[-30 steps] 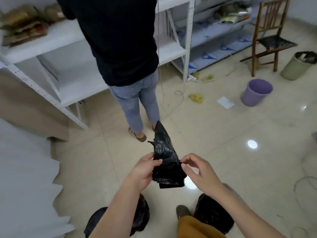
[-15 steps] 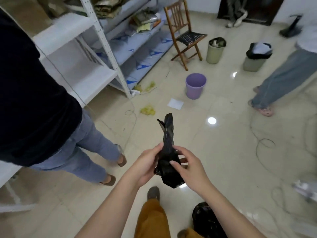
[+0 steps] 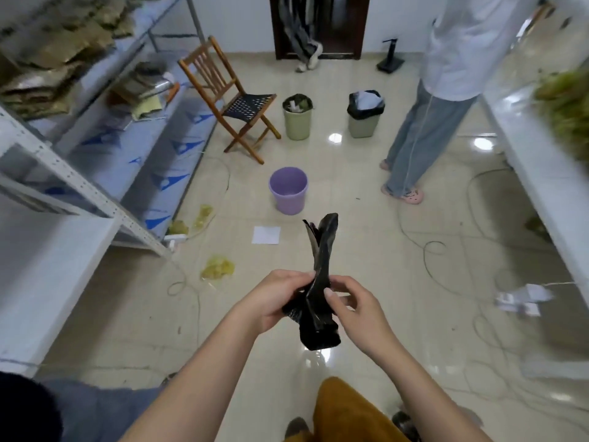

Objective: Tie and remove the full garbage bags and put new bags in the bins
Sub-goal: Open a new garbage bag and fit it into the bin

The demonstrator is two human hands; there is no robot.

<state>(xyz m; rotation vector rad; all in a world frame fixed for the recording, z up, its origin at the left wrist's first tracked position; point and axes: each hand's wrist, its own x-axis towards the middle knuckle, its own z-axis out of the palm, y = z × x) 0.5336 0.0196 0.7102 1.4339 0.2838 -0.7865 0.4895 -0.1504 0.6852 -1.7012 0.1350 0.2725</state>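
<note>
A folded black garbage bag [image 3: 320,282] stands upright between my hands at chest height. My left hand [image 3: 274,298] grips its lower left side, and my right hand [image 3: 353,309] pinches it from the right with the thumb on the plastic. Ahead on the floor stands an unlined purple bin [image 3: 288,190]. Farther back are a green bin [image 3: 297,116] stuffed with rubbish and a second green bin [image 3: 365,113] lined with a full black bag.
A wooden folding chair [image 3: 228,97] stands left of the green bins. White shelving [image 3: 79,173] runs along the left, a white counter [image 3: 538,173] along the right. One person [image 3: 439,90] stands at right, another [image 3: 38,409] close at lower left. Cables, paper [image 3: 266,235] and yellow scraps [image 3: 218,267] litter the floor.
My view has swung right, from the person in black to the row of bins. Both hands have kept hold of the black bag and shifted their fingers on it.
</note>
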